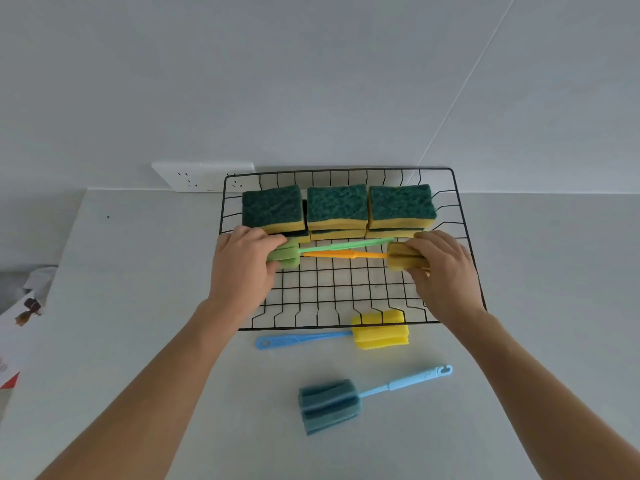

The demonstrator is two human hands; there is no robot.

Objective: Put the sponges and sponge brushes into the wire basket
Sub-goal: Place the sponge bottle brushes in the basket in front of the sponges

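1. Left hand (242,268) grips the green sponge brush (285,257); right hand (441,271) grips the orange sponge brush (403,257), both inside the wire basket (346,328).
2. Stacked sponges (337,207) line its far edge (near half bare).
3. Two blue-handled brushes (379,332) lie outside its front rim.

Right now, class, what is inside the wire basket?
Inside the basket: green-and-yellow sponges stacked along the back, plus a green brush under the left hand and an orange-handled brush in the right hand. Lower sponges are mostly covered.
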